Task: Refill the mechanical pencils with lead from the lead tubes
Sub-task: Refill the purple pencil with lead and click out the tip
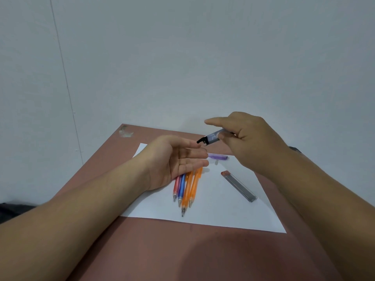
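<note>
1. A scrap of clear tape (126,132) sticks to the far left corner of the reddish-brown worktop (162,250).
2. A white sheet of paper (213,211) lies across the middle of the worktop, reaching toward its right edge.
3. The left hand (174,163) hovers palm up over the far left part of the paper, fingers straight and together, its grip released and holding nothing that can be seen.
4. Four mechanical pencils lie side by side on the paper, tips toward the near edge, their far ends hidden under the left hand: a red pencil (176,186), a blue pencil (181,187), then two orange pencils (187,191) (194,185).
5. A purple pencil (218,156) lies crosswise on the paper near the far edge, just past the left fingertips, with a small grey cap (216,162) beside it.
6. The right hand (249,142) is raised above the paper's far right part; its grip is closed round a lead tube (212,137), tilted with its black open cap pointing down at the left fingertips, forefinger extended.
7. A second lead tube (238,186), red-capped and full of dark leads, lies slantwise on the paper toward the right edge.
</note>
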The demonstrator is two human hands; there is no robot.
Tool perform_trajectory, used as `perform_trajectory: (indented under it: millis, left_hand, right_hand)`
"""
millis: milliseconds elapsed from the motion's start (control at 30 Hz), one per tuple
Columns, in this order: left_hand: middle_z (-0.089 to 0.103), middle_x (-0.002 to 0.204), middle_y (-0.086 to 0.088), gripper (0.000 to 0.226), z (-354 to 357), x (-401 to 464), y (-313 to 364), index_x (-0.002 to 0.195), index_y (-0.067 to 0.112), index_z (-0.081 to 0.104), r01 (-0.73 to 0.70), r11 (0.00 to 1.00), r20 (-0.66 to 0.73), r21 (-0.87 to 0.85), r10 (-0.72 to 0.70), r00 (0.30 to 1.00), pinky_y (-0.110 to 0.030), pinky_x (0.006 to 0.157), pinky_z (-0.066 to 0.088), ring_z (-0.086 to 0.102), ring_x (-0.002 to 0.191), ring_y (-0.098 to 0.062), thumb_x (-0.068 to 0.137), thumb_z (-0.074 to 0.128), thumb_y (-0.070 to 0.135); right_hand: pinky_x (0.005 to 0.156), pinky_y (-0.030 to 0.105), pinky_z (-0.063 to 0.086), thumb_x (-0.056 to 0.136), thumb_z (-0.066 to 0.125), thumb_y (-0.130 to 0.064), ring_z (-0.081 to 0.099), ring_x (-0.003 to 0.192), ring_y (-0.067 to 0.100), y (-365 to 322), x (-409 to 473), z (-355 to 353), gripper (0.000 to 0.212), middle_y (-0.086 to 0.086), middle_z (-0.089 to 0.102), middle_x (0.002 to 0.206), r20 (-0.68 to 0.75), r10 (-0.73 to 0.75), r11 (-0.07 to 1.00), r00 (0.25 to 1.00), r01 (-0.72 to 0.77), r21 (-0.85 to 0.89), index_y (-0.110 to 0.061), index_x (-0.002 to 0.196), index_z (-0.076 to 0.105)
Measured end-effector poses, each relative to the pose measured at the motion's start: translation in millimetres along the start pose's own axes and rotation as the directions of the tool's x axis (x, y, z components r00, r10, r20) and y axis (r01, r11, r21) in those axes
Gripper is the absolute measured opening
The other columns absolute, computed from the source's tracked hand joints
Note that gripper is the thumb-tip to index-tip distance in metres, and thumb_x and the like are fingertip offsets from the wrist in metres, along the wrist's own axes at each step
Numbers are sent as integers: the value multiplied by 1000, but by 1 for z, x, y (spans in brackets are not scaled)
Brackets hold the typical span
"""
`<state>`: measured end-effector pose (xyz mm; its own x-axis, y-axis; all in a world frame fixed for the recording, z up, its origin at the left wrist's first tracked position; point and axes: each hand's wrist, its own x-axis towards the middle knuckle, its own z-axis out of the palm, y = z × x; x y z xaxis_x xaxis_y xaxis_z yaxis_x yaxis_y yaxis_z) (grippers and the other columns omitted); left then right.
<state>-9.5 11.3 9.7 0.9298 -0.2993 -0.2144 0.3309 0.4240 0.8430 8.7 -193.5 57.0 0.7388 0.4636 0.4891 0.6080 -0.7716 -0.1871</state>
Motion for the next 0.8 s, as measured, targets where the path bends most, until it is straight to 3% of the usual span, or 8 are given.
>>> perform_trajectory:
  millis: [167, 467, 800]
  left_hand:
    - [73, 113, -23, 24, 1, 1, -3, 117, -4, 64, -11, 999, -12, 39, 12, 1000, -34, 84, 60, 73, 103, -35, 100, 54, 8]
    - [72, 111, -26, 16, 0, 3, -5, 105, -6, 65, -66, 994, 1, 90, 66, 998, -39, 96, 55, 72, 106, -36, 96, 59, 5]
    - [73, 110, -26, 17, -2, 5, -6, 109, -8, 65, -72, 989, 9, 132, 72, 997, -38, 95, 55, 72, 105, -35, 97, 58, 3]
  right_hand:
    - [91, 38, 51, 104, 49, -14, 58, 101, 17, -3, 0, 2, 40, -3, 63, 109, 4, 16, 1000, 1000, -16, -4, -34, 136, 63]
    - [80, 23, 40, 104, 51, -15, 53, 92, 11, -1, -3, 8, 39, -14, 53, 93, -16, 5, 1000, 1000, -5, 9, -34, 135, 63]
    - [78, 20, 39, 102, 55, -14, 52, 88, 8, 3, -1, 10, 38, -23, 50, 87, -55, -29, 999, 998, 30, 15, -33, 134, 65]
